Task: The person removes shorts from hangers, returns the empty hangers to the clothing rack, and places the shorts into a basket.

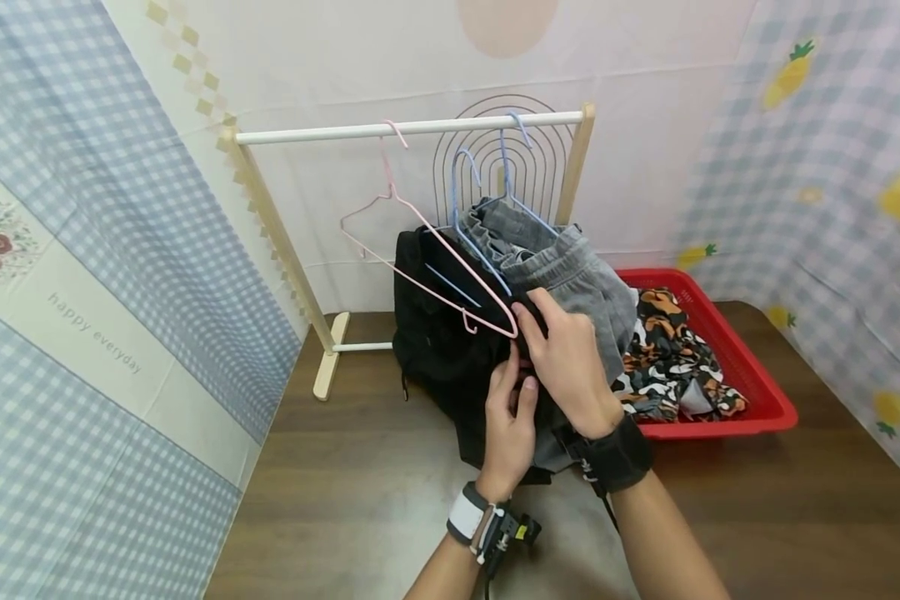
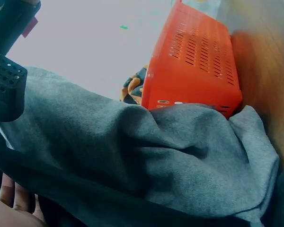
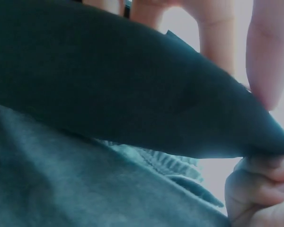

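Observation:
Both hands meet at the right end of a pink clothes hanger point(image 1: 420, 218), whose hook is over the rack's rail. The right hand point(image 1: 570, 354) holds the edge of a black garment point(image 1: 435, 358) from above. Below it, the left hand point(image 1: 508, 437) pinches the same black cloth with thumb and fingers. In the right wrist view, fingers grip the dark cloth point(image 3: 132, 85) from above and at the lower right. A blue hanger point(image 1: 456, 196) stands behind the pink one, its hook below the rail. Grey pants point(image 1: 562, 258) with a gathered waistband hang on another blue hanger point(image 1: 504, 158).
The rack's white rail point(image 1: 307, 135) runs between wooden posts. At the right, a red basket point(image 1: 776, 400) holds a camouflage-patterned garment point(image 1: 667, 350) in orange, black and white. A coiled wire piece point(image 1: 450, 125) stands behind the rack. Everything is on a brown wooden table point(image 1: 330, 500).

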Available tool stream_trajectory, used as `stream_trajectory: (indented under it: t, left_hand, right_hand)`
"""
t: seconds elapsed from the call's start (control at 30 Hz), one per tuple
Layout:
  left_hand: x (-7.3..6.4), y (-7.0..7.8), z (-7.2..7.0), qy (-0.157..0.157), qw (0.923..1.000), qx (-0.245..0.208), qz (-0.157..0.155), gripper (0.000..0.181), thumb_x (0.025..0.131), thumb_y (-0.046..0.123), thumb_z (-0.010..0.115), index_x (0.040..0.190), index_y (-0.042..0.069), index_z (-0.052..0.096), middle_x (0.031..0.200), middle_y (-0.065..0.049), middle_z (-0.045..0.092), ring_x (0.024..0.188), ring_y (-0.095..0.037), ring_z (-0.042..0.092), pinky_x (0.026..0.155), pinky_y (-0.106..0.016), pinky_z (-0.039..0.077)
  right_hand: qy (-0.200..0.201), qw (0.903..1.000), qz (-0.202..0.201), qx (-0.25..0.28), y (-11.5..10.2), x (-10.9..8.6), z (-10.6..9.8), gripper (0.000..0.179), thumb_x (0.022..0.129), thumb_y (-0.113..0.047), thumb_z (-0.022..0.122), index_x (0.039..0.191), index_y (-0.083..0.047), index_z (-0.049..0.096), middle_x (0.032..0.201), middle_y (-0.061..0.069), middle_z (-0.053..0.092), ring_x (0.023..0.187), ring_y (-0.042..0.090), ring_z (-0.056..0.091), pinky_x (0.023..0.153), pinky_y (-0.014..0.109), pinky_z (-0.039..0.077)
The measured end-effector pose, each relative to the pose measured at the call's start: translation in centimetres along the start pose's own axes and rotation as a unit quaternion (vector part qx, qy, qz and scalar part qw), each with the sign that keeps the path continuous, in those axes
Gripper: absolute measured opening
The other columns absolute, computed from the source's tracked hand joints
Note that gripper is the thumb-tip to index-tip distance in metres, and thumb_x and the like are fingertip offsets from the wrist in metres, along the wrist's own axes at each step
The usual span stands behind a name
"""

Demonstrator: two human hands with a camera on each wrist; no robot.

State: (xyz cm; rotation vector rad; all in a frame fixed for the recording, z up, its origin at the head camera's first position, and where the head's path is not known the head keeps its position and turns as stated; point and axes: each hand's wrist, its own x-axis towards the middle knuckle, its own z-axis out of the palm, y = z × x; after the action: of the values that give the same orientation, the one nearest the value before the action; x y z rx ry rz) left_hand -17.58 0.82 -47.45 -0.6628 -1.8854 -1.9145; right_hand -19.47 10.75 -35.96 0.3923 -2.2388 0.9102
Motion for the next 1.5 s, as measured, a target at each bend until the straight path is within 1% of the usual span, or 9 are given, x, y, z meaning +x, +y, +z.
stream_trajectory:
  t: [0.1, 0.37, 0.53, 0.67, 0.83, 1.07, 1.3, 1.37, 1.5]
  left_hand:
    - [-0.2, 0.1, -0.1, -0.004, 0.9999, 0.014, -0.001, 0.053, 0.114, 0.017, 0.048, 0.165, 0.015, 0.035, 0.147, -0.011, 0.052, 0.117, -0.019, 0.057, 0.083, -0.028, 0.054]
    - [-1.1, 0.4, -0.9, -0.008, 0.997, 0.076, 0.015, 0.049, 0.112, 0.016, 0.052, 0.161, 0.01, 0.044, 0.14, -0.012, 0.057, 0.119, -0.022, 0.06, 0.094, -0.035, 0.055]
    - [-1.5, 0.5, -1.2, -0.011, 0.9937, 0.102, 0.046, 0.048, 0.11, 0.013, 0.055, 0.157, 0.009, 0.049, 0.137, -0.012, 0.058, 0.114, -0.023, 0.063, 0.09, -0.033, 0.056]
    - [-1.9, 0.7, -1.4, -0.019, 0.9926, 0.108, 0.052, 0.046, 0.109, 0.012, 0.057, 0.155, 0.009, 0.053, 0.134, -0.012, 0.058, 0.112, -0.022, 0.063, 0.087, -0.031, 0.058]
    - [-2.5, 0.8, -1.5, -0.024, 0.9934, 0.1, 0.051, 0.042, 0.107, 0.012, 0.06, 0.149, 0.011, 0.059, 0.128, -0.01, 0.06, 0.108, -0.02, 0.064, 0.082, -0.031, 0.06]
    - [-2.8, 0.7, -1.9, -0.022, 0.9948, 0.079, 0.059, 0.023, 0.107, 0.008, 0.059, 0.128, 0.011, 0.068, 0.118, -0.008, 0.066, 0.101, -0.018, 0.066, 0.075, -0.029, 0.061]
    - [-2.5, 0.8, -2.5, -0.002, 0.9965, 0.038, 0.075, 0.02, 0.106, 0.0, 0.059, 0.122, 0.006, 0.069, 0.103, -0.011, 0.071, 0.086, -0.02, 0.071, 0.067, -0.03, 0.062]
    - [-2.5, 0.7, -2.7, 0.008, 0.9966, 0.024, 0.079, 0.019, 0.106, -0.002, 0.058, 0.12, 0.005, 0.069, 0.096, -0.012, 0.07, 0.08, -0.022, 0.071, 0.063, -0.031, 0.062]
    - [-2.3, 0.5, -3.0, 0.022, 0.9965, 0.014, 0.079, 0.016, 0.105, -0.002, 0.059, 0.116, 0.003, 0.069, 0.09, -0.012, 0.067, 0.073, -0.022, 0.069, 0.059, -0.032, 0.062]
  right_hand:
    - [0.008, 1.0, -0.002, -0.002, 0.2, -0.4, 0.0, 0.021, 0.111, -0.022, 0.058, 0.117, -0.004, 0.066, 0.07, 0.008, 0.062, 0.045, 0.013, 0.046, 0.042, 0.03, 0.037]
    - [0.018, 0.9995, 0.008, -0.024, 0.3, -2.2, -0.1, 0.019, 0.108, -0.018, 0.062, 0.117, -0.002, 0.067, 0.064, 0.006, 0.057, 0.042, 0.01, 0.04, 0.043, 0.03, 0.036]
    - [0.028, 0.999, 0.007, -0.035, 0.6, -3.2, -0.4, 0.018, 0.106, -0.015, 0.065, 0.117, -0.001, 0.067, 0.061, 0.004, 0.052, 0.042, 0.008, 0.035, 0.042, 0.028, 0.034]
    - [0.031, 0.9987, 0.007, -0.039, 0.9, -4.0, -0.7, 0.016, 0.105, -0.013, 0.067, 0.116, -0.001, 0.068, 0.059, 0.002, 0.051, 0.042, 0.006, 0.035, 0.042, 0.027, 0.034]
    - [0.03, 0.9987, 0.018, -0.037, 1.3, -5.4, -1.0, 0.014, 0.103, -0.01, 0.07, 0.114, -0.002, 0.068, 0.06, 0.001, 0.052, 0.044, 0.005, 0.036, 0.042, 0.026, 0.033]
    - [0.038, 0.9985, 0.021, -0.032, 1.3, -7.8, -1.2, 0.014, 0.1, -0.004, 0.072, 0.114, -0.002, 0.07, 0.061, -0.002, 0.055, 0.045, 0.001, 0.034, 0.042, 0.024, 0.035]
    - [0.054, 0.9983, 0.014, -0.018, 1.7, -9.2, -1.1, 0.017, 0.096, 0.001, 0.074, 0.112, -0.001, 0.071, 0.076, 0.008, 0.07, 0.046, -0.001, 0.036, 0.044, 0.019, 0.035]
    - [0.06, 0.998, 0.013, -0.013, 1.9, -9.6, -1.1, 0.017, 0.095, 0.003, 0.075, 0.111, -0.001, 0.071, 0.081, 0.01, 0.073, 0.046, 0.001, 0.04, 0.045, 0.019, 0.037]
    - [0.073, 0.9971, 0.014, -0.017, 2.4, -10.4, -0.9, 0.017, 0.093, 0.004, 0.076, 0.108, -0.003, 0.072, 0.087, 0.01, 0.075, 0.054, 0.011, 0.061, 0.053, 0.027, 0.051]
